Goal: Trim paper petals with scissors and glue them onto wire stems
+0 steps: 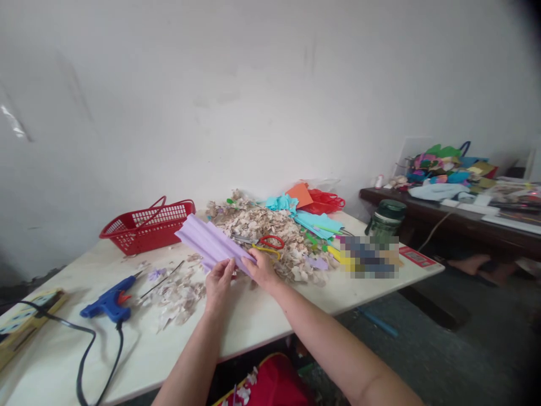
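A folded strip of purple crepe paper (215,239) slants over the table, its far end fanned out toward the upper left. My left hand (220,277) pinches its near end from below. Close beside it, my right hand (261,269) grips the same end with thumb and fingers. Behind the paper lies a heap of pale petal-like scraps (253,223), with red-and-yellow-handled scissors (270,242) on top. To the left are a small purple paper flower (157,274) and a dark thin stem (163,279).
Left on the white table (169,361) are a blue glue gun (109,299), its black cord, a power strip (31,321) and a red basket (147,228). Right are blue paper (319,221), a red bag (327,201) and a green bottle (385,223). Beyond stands a cluttered dark table (393,200).
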A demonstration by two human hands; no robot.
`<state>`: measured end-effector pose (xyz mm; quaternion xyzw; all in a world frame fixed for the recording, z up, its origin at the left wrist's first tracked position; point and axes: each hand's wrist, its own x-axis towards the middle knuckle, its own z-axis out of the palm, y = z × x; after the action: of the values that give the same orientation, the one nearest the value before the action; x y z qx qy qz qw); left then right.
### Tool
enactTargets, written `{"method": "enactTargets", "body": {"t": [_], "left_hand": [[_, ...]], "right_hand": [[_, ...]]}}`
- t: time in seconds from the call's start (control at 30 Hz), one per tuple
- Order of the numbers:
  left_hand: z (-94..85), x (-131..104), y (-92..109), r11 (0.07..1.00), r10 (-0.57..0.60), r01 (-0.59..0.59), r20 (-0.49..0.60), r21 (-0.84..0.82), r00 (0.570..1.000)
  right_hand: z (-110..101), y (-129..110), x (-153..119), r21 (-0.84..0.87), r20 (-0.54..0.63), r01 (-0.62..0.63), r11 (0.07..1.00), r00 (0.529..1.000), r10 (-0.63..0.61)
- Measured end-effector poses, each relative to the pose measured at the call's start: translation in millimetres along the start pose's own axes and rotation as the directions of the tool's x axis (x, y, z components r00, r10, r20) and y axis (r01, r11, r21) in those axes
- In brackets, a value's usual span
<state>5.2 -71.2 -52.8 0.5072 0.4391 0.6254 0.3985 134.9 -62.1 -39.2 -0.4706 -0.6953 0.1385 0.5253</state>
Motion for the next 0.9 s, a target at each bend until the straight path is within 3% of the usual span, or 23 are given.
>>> {"method": "enactTargets", "body": {"t": [0.17, 0.3, 0.47, 0.63, 0.73, 0.9], "left_hand": [[4.2, -7.0, 8.4, 0.986, 0.079, -0.09, 0.082, 0.142, 0.994], [6.7, -11.4, 9.2, 0.936, 0.107, -0.163, 0.191, 0.311, 0.976], [9.6, -16.5, 7.4, 0.752, 0.119, -0.308, 0.34, 0.583, 0.933], [13.2, -21.1, 10.1, 0.605, 0.126, -0.392, 0.402, 0.693, 0.907], [13.3, -22.0, 10.6, 0.581, 0.151, -0.415, 0.409, 0.7, 0.9], [12.1, -22.8, 8.8, 0.589, 0.183, -0.42, 0.392, 0.69, 0.901]], "right_hand": [[-9.1, -1.2, 6.9, 0.09, -0.207, -0.111, 0.99, 0.97, 0.127], [-50.5, 18.6, 26.3, 0.096, -0.479, -0.243, 0.965, 0.839, 0.258], [-120.9, 66.4, 46.9, 0.01, -0.61, -0.496, 0.868, 0.685, 0.398], [-157.5, 100.6, 52.1, -0.093, -0.614, -0.524, 0.847, 0.7, 0.365], [-163.5, 109.7, 53.3, -0.142, -0.595, -0.5, 0.854, 0.733, 0.33], [-164.4, 114.9, 51.9, -0.197, -0.619, -0.506, 0.84, 0.728, 0.294]]}}
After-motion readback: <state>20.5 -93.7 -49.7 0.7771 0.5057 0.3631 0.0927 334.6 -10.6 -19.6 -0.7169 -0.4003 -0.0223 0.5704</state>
